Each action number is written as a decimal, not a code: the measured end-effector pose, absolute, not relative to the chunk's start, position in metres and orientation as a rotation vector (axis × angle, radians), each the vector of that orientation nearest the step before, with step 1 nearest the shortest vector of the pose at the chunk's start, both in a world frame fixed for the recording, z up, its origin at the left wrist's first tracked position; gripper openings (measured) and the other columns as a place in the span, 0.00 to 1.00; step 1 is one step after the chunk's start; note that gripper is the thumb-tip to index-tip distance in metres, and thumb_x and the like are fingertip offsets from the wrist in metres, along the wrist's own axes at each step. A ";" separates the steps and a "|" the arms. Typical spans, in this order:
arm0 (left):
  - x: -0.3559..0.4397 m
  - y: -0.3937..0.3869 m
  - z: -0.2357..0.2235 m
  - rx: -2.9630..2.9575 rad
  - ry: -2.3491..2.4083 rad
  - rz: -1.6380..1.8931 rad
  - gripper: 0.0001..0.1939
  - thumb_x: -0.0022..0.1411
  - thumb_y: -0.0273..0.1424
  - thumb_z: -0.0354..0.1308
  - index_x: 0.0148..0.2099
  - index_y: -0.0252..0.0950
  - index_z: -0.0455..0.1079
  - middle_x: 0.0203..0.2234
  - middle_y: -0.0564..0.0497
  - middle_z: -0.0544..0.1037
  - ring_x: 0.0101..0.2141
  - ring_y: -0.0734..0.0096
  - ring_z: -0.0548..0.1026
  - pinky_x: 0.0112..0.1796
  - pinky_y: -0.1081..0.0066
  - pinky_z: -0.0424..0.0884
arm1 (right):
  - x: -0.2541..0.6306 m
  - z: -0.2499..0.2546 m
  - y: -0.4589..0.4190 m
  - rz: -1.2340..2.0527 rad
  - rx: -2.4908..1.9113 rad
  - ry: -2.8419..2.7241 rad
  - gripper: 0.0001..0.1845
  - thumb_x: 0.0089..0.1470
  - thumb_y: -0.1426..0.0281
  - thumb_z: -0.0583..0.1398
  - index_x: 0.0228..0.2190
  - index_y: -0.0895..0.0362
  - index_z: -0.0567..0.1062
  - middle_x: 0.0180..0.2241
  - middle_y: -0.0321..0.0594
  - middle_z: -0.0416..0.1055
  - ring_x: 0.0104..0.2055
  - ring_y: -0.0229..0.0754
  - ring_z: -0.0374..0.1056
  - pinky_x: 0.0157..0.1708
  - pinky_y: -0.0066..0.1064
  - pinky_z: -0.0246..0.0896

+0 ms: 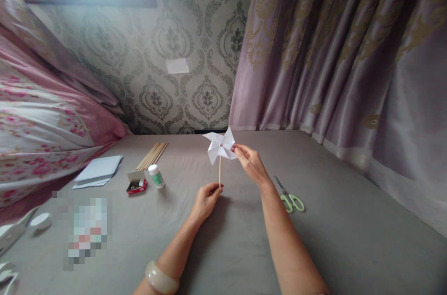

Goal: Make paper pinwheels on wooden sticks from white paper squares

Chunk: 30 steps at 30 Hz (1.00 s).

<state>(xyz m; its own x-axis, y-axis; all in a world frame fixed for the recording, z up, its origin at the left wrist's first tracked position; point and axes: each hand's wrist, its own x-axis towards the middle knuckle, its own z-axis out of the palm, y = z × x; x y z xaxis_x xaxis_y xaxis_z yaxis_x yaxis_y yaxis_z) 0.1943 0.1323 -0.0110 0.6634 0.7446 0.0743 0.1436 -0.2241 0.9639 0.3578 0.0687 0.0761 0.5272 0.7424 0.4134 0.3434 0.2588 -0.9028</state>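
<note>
Patterned wallpaper (181,20) and purple curtains (300,53) rise behind a grey cloth-covered surface (237,248). Over its middle, a white paper pinwheel (217,148) stands upright on a thin wooden stick (220,170) — the left hand's (205,202) fingers are closed around the stick's lower end, while the right hand (250,162) pinches the edge of a blade, thumb and fingers nearly together. Green-handled scissors (296,202) lie just beside the right forearm. Left of the pinwheel are a bottle (156,177) (white-capped), a small open red box (137,188), wooden sticks (152,155) and, farther out, stacked paper (99,168).
</note>
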 end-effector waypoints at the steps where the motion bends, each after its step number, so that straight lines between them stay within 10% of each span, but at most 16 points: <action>1: 0.194 0.133 -0.011 1.725 0.722 0.669 0.19 0.53 0.41 0.57 0.39 0.31 0.78 0.21 0.51 0.74 0.24 0.71 0.68 0.24 0.73 0.62 | 0.356 0.076 0.069 0.301 -1.415 -1.086 0.19 0.54 0.60 0.58 0.43 0.58 0.76 0.41 0.46 0.77 0.39 0.43 0.72 0.40 0.33 0.66; 12: 0.194 0.134 -0.007 1.666 0.712 0.708 0.19 0.53 0.41 0.57 0.38 0.31 0.78 0.22 0.51 0.75 0.24 0.71 0.67 0.26 0.73 0.61 | 0.324 0.093 0.047 0.323 -1.810 -1.661 0.15 0.49 0.76 0.54 0.32 0.51 0.79 0.31 0.36 0.79 0.34 0.42 0.74 0.34 0.29 0.63; 21: 0.195 0.133 -0.012 1.728 0.740 0.701 0.18 0.53 0.40 0.57 0.38 0.32 0.78 0.26 0.48 0.79 0.29 0.66 0.72 0.29 0.71 0.65 | 0.334 0.108 0.047 -0.105 -2.059 -1.135 0.39 0.50 0.74 0.55 0.64 0.57 0.53 0.33 0.41 0.78 0.31 0.45 0.72 0.35 0.33 0.62; 25: 0.196 0.133 -0.012 1.745 0.740 0.710 0.19 0.53 0.39 0.56 0.39 0.30 0.78 0.27 0.47 0.79 0.29 0.67 0.72 0.31 0.72 0.66 | 0.336 0.109 0.036 0.363 -2.316 -1.518 0.22 0.47 0.75 0.54 0.44 0.55 0.76 0.32 0.42 0.78 0.37 0.44 0.73 0.34 0.30 0.60; 30: 0.195 0.133 -0.011 1.744 0.739 0.693 0.20 0.53 0.40 0.56 0.39 0.30 0.78 0.26 0.48 0.79 0.28 0.68 0.72 0.31 0.73 0.65 | 0.341 0.104 0.032 0.738 -2.026 -1.724 0.17 0.47 0.74 0.52 0.34 0.56 0.78 0.26 0.36 0.77 0.28 0.37 0.70 0.27 0.25 0.56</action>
